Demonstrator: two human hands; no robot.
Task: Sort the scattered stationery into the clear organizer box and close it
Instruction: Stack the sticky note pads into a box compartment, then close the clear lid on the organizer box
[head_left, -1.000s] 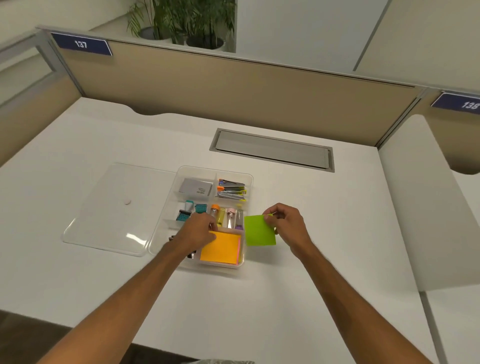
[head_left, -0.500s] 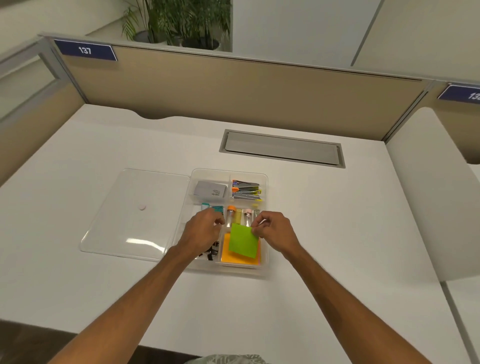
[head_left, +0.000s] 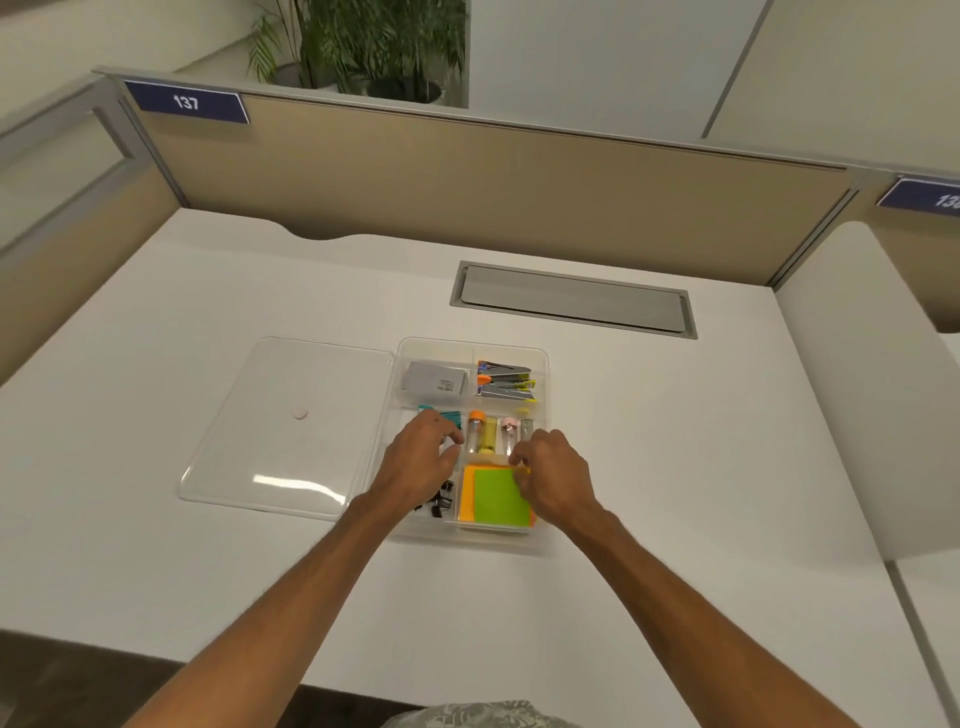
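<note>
The clear organizer box (head_left: 544, 364) stands open mid-desk, its lid (head_left: 291, 431) lying flat to its left. A green sticky note pad (head_left: 497, 500) lies flat on an orange pad (head_left: 466, 493) in the near right compartment. My right hand (head_left: 558, 478) pinches the green pad's far right corner. My left hand (head_left: 423, 457) hovers over the middle left compartment with loosely curled fingers and holds nothing. Other compartments hold staplers (head_left: 504, 382), a grey card box (head_left: 434, 384), small tubes (head_left: 480, 436) and black binder clips (head_left: 441, 505).
A white desk (head_left: 675, 467) carries the box. A grey cable hatch (head_left: 571, 304) is set into it behind the box. Beige partition walls (head_left: 467, 176) close the back and both sides. A second desk surface (head_left: 841, 395) adjoins on the right.
My right hand carried the green pad from the desk right of the box into the near right compartment and laid it flat on the orange pad. My left hand stayed over the box.
</note>
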